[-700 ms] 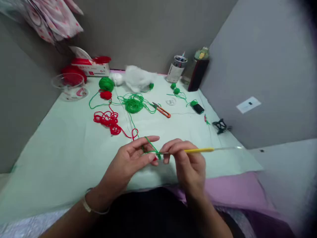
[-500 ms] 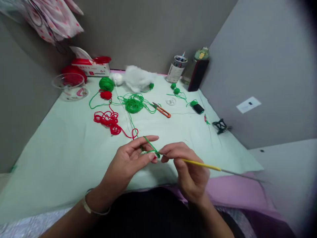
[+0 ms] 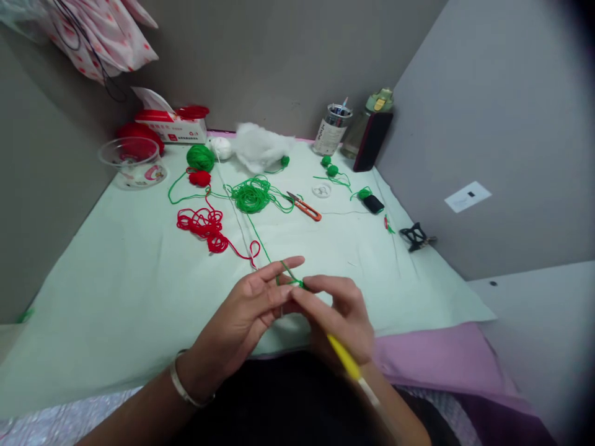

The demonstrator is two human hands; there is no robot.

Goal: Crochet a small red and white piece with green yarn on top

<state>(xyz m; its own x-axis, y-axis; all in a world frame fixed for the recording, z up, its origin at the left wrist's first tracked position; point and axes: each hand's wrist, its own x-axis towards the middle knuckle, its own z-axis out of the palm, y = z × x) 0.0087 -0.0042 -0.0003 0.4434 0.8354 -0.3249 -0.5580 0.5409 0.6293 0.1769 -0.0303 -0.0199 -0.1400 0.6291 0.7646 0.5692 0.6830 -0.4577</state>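
Observation:
My left hand [image 3: 248,303] pinches a small crochet piece [image 3: 301,284], green where it shows and mostly hidden by fingertips. A strand of green yarn [image 3: 261,240] runs from the table over its raised index finger. In my right hand [image 3: 344,310] is a crochet hook [image 3: 343,354] with a yellow grip, its back end slanting down toward my forearm. The hook's tip is hidden among the fingers at the piece, where both hands meet. Beyond them lie a loose green yarn coil [image 3: 251,195] and a red yarn tangle [image 3: 201,223].
Orange thread snips [image 3: 304,207] lie mid-table. Toward the back are a green yarn ball [image 3: 200,158], white stuffing [image 3: 260,147], a tissue box [image 3: 186,131], a plastic tub [image 3: 139,173], a pen can [image 3: 333,130] and a bottle [image 3: 360,133]. A black stand [image 3: 417,236] is at the right.
My right hand has turned, swinging the hook's back end from pointing right to pointing down toward me. Its fingers now close in against my left fingertips at the piece.

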